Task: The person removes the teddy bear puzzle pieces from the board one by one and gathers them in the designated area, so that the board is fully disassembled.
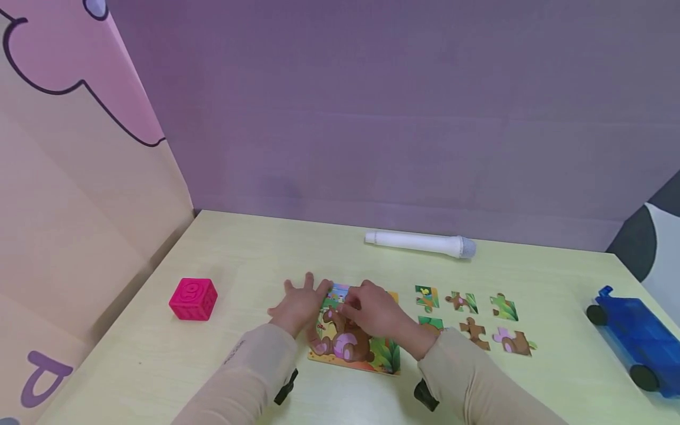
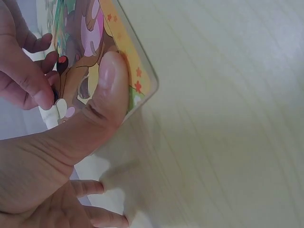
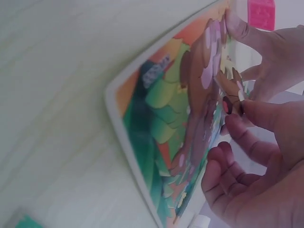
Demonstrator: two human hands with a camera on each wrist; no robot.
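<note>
A jigsaw board point(image 1: 385, 360) with a picture of brown bears lies on the table. My left hand point(image 1: 300, 307) is at its left side, fingers spread, with the thumb point(image 2: 110, 80) resting on the board near a corner. Over the upper middle of the board, my right hand point(image 1: 374, 310) pinches a brown jigsaw piece point(image 3: 231, 88) between thumb and index finger. That piece is tilted up from the board in the right wrist view. Right of the board lie several loose jigsaw pieces, among them a green one point(image 1: 503, 308) and a purple-brown one point(image 1: 515, 342).
A white toy microphone point(image 1: 419, 242) lies near the table's back edge. To the left sits a pink cube point(image 1: 193, 299); a blue toy car point(image 1: 640, 336) stands at the far right. A purple wall point(image 1: 398, 118) rises behind the table.
</note>
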